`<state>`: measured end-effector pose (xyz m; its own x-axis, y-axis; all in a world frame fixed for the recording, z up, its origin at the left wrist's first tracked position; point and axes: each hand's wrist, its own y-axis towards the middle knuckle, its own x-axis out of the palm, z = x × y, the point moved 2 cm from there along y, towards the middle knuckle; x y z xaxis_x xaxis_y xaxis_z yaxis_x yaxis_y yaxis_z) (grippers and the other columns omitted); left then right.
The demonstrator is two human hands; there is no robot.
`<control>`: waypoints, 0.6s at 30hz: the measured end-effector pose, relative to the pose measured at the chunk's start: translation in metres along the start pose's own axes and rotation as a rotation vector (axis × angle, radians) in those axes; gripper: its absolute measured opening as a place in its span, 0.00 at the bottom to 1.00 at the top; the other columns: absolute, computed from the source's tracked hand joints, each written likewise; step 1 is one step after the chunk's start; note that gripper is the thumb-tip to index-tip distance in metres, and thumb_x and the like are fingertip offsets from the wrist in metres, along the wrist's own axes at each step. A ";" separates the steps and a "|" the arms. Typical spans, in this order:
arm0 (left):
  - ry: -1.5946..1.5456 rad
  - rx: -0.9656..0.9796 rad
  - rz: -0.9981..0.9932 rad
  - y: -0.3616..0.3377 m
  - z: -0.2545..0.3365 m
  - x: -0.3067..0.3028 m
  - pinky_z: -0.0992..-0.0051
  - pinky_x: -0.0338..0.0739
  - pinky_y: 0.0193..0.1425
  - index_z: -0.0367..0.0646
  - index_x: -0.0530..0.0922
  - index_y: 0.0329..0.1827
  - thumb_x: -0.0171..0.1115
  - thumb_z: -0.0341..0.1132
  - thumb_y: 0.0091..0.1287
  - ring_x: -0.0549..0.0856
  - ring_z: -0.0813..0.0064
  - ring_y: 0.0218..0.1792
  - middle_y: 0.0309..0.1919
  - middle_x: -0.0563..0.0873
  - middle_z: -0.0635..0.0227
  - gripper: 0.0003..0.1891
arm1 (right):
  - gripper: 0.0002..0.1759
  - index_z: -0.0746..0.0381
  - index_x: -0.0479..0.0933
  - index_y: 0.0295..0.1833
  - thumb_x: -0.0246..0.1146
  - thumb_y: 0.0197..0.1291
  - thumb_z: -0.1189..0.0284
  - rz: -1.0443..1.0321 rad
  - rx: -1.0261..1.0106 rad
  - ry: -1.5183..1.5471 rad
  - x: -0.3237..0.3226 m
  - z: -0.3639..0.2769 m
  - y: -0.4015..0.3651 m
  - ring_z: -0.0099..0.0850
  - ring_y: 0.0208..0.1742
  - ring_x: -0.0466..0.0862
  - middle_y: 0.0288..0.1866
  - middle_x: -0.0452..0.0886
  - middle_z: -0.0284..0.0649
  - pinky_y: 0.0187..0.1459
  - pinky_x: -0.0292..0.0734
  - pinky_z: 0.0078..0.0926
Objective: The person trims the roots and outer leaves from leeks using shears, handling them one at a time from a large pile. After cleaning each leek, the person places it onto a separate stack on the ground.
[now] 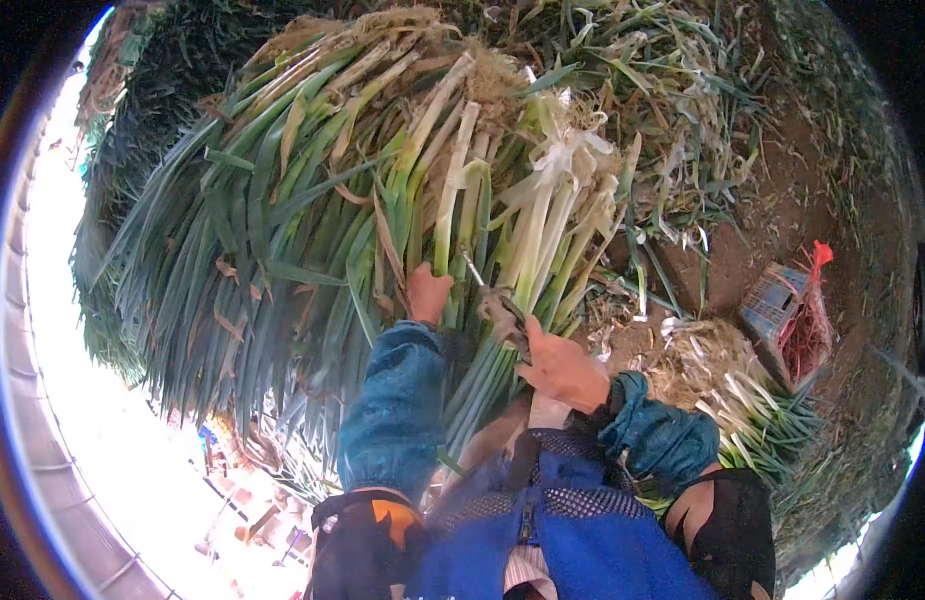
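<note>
My left hand (427, 293) is closed around the lower part of a leek stalk (456, 180); the stalk's white end points away from me. In my right hand (567, 370) is a greyish, dirty blow gun (504, 318) with a thin metal nozzle (472, 266). Its nozzle points up and left, close to the leeks beside my left hand. A bunch of paler, peeled leeks (552, 215) lies just beyond the blow gun, across my lap. To the left spreads a big heap of unpeeled leeks (272, 230) with dry leaves and roots.
Stripped leaves (672, 90) litter the ground at the back. On the right stands a blue crate (772, 300) with a red net or string bundle (807, 335). A smaller bunch of leeks (757, 415) lies at my right, near my knee.
</note>
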<state>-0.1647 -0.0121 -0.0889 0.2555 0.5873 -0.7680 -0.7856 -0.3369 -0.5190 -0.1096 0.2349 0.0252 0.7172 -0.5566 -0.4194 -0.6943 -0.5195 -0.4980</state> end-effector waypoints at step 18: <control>-0.640 -0.038 -0.197 -0.105 -0.026 -0.023 0.76 0.74 0.36 0.34 0.75 0.50 0.56 0.25 0.47 0.80 0.72 0.32 0.33 0.82 0.63 0.23 | 0.32 0.71 0.57 0.57 0.60 0.50 0.67 0.138 0.047 -0.092 -0.010 -0.020 0.055 0.55 0.36 0.79 0.32 0.77 0.58 0.37 0.74 0.47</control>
<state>-0.0734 -0.0096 -0.0269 -0.0021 0.9572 -0.2895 -0.7355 -0.1976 -0.6481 -0.1564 0.1990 0.0169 0.6191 -0.5576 -0.5529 -0.7846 -0.4102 -0.4649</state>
